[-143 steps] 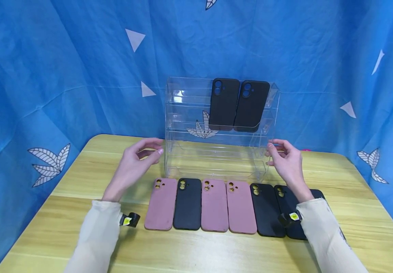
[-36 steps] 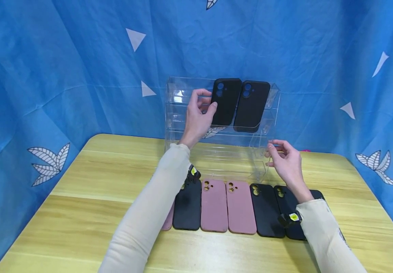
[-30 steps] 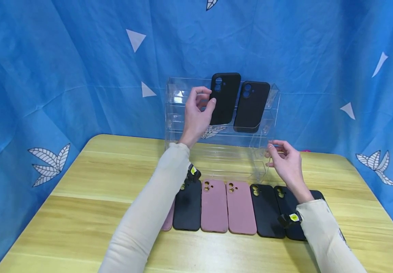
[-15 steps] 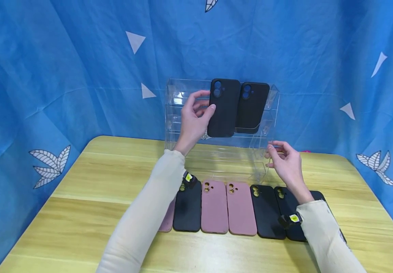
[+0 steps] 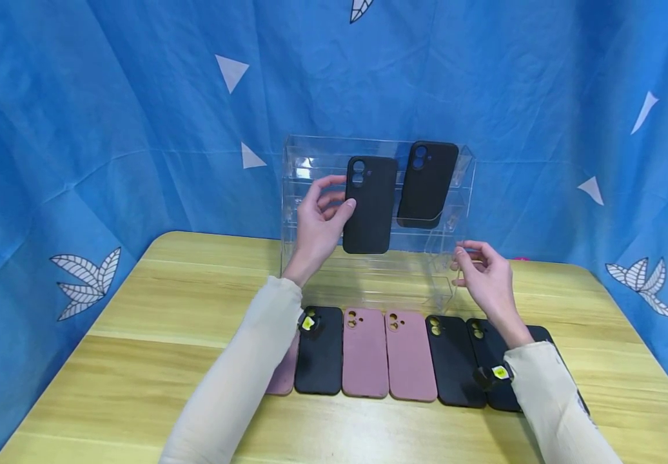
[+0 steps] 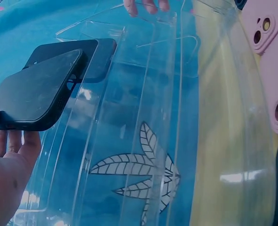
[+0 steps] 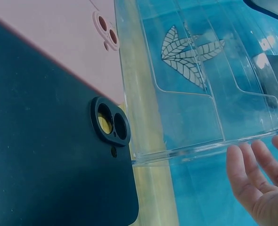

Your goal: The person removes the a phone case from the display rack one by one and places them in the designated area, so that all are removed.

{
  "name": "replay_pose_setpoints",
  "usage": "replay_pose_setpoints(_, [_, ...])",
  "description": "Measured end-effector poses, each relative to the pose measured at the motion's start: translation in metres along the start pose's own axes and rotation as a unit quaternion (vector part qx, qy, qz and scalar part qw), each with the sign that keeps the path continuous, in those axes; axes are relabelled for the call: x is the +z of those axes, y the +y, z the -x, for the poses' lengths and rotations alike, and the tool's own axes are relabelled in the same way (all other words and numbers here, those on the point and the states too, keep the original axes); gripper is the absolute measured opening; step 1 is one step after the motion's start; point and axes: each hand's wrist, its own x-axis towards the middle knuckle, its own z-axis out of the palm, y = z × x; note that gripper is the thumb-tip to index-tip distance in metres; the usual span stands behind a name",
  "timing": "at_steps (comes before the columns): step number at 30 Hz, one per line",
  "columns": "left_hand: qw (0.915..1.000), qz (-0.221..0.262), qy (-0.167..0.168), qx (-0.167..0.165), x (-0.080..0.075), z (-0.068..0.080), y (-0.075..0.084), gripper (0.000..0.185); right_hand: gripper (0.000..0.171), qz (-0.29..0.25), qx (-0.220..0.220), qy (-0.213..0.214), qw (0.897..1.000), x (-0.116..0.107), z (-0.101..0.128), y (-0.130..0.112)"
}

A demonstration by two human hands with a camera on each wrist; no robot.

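My left hand [image 5: 319,225] pinches a black phone case [image 5: 370,206] by its left edge, thumb in front and fingers behind. The case is upright in front of a clear acrylic tiered display rack [image 5: 340,147]. In the left wrist view the held case [image 6: 35,92] overlaps a second black phone case [image 5: 429,183], which leans in the rack's upper right. My right hand [image 5: 487,274] is at the rack's lower right side. In the right wrist view its loosely bent fingers [image 7: 257,162] have their tips right at the rack's side edge.
A row of pink and black phone cases lies in front of the rack, including a pink case [image 5: 365,353] and a black case [image 5: 454,361]. My left sleeve partly covers the leftmost pink case [image 5: 284,374]. A blue curtain [image 5: 154,116] hangs behind the wooden table [image 5: 119,335].
My left hand rose from the rack's left side to the left black case, lifted it out of the upper tier, and brought it forward and down. My right hand has stayed put.
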Motion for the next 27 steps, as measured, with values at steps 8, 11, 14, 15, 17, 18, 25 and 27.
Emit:
replay_pose_setpoints(8, [1.0, 0.001, 0.002, -0.001, -0.008, 0.016, -0.003, 0.041, 0.049, 0.004, 0.001, 0.0, 1.0, 0.0, 0.001, 0.0])
replay_pose_setpoints(11, [0.9999, -0.005, 0.004, -0.01, -0.011, 0.021, -0.005, 0.04, 0.048, 0.004, 0.0, 0.0, 1.0, 0.0, 0.002, 0.0])
replay_pose_setpoints(14, [0.9998, -0.009, 0.005, -0.019, -0.015, 0.026, -0.006, 0.039, 0.047, 0.003, -0.002, 0.001, 1.0, -0.001, 0.002, 0.0])
replay_pose_setpoints(15, [0.9998, -0.008, 0.004, -0.02, -0.016, 0.027, -0.007, 0.039, 0.047, 0.003, -0.003, 0.002, 1.0, -0.001, 0.002, 0.0])
replay_pose_setpoints(17, [0.9997, -0.007, 0.001, -0.024, -0.019, 0.031, -0.008, 0.039, 0.047, 0.003, -0.003, 0.002, 1.0, -0.001, 0.002, 0.0])
replay_pose_setpoints(18, [0.9996, -0.008, 0.0, -0.025, -0.02, 0.032, -0.008, 0.039, 0.046, 0.004, -0.002, 0.002, 1.0, -0.001, 0.002, 0.0])
replay_pose_setpoints(25, [0.9989, -0.015, -0.003, -0.045, -0.036, 0.046, -0.008, 0.039, 0.049, 0.003, 0.004, -0.004, 1.0, 0.0, 0.0, 0.0])
replay_pose_setpoints(27, [0.9984, -0.018, -0.004, -0.053, -0.04, 0.05, -0.008, 0.04, 0.049, 0.001, 0.006, -0.004, 1.0, 0.0, 0.0, 0.0])
